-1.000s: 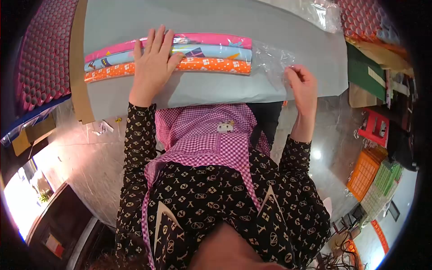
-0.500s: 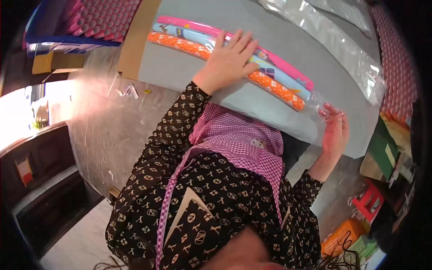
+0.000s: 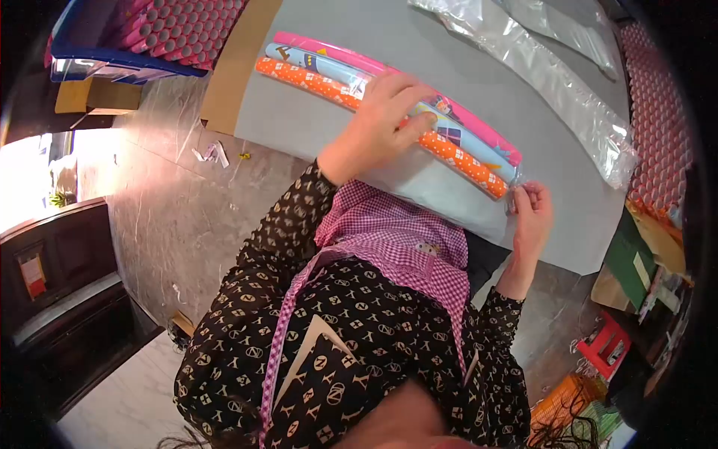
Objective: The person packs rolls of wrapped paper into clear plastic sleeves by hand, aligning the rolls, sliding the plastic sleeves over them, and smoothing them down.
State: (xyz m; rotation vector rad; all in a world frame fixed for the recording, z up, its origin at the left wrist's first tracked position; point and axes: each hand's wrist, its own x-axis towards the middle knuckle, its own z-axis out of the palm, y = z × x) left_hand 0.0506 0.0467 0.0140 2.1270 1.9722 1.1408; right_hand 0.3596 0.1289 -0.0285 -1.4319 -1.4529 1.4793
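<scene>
Snugly side by side, three printed rolls lie beneath the left hand

Pink [image 3: 479,127], light-blue [image 3: 473,147] and white-patterned orange [image 3: 458,159] paper-like rolls, sleeved in clear plastic film [image 3: 516,178], lie on the grey tabletop [image 3: 568,217]. Their middle is under the person's left hand [image 3: 385,123], its fingers bent and thumb apart, touching the sleeve. Just beyond the rolls' right ends, the right hand [image 3: 531,213] pinches the film's loose end between thumb and fingertips.

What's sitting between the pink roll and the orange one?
A light-blue patterned roll lies between the pink roll and the orange roll, as the head view shows.
</scene>
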